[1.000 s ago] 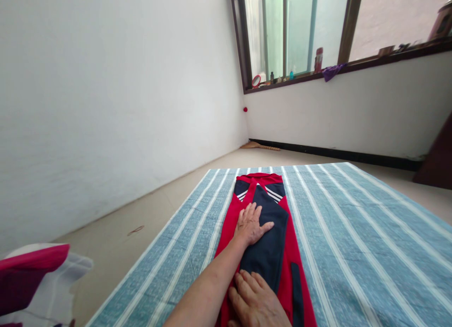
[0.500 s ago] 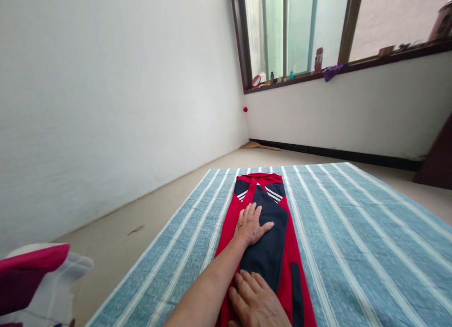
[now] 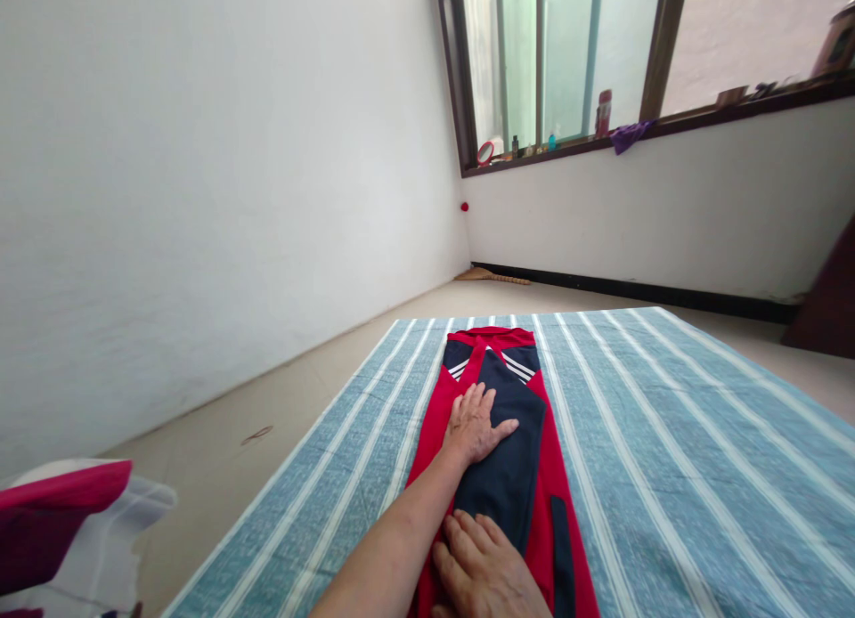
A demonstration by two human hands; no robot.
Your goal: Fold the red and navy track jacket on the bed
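Note:
A red and navy jacket (image 3: 504, 440) with white stripes at its shoulders lies folded into a long narrow strip on a striped blue cloth (image 3: 634, 475). Its red collar end points away from me. My left hand (image 3: 473, 425) rests palm down on the middle of the jacket, fingers stretched out and thumb spread to the right. Closer to me, my right hand (image 3: 491, 569) lies on the lower part, its fingers extended and slightly bent over the navy and red fabric. The jacket's near end is hidden or out of view.
Pink and white fabric (image 3: 73, 493) sits at the lower left, off the cloth. A broom (image 3: 491, 275) lies on the floor by the far corner. Bottles, a red-rimmed mirror (image 3: 484, 153) and a purple rag (image 3: 630, 136) are on the windowsill. A white wall (image 3: 233, 199) stands at left.

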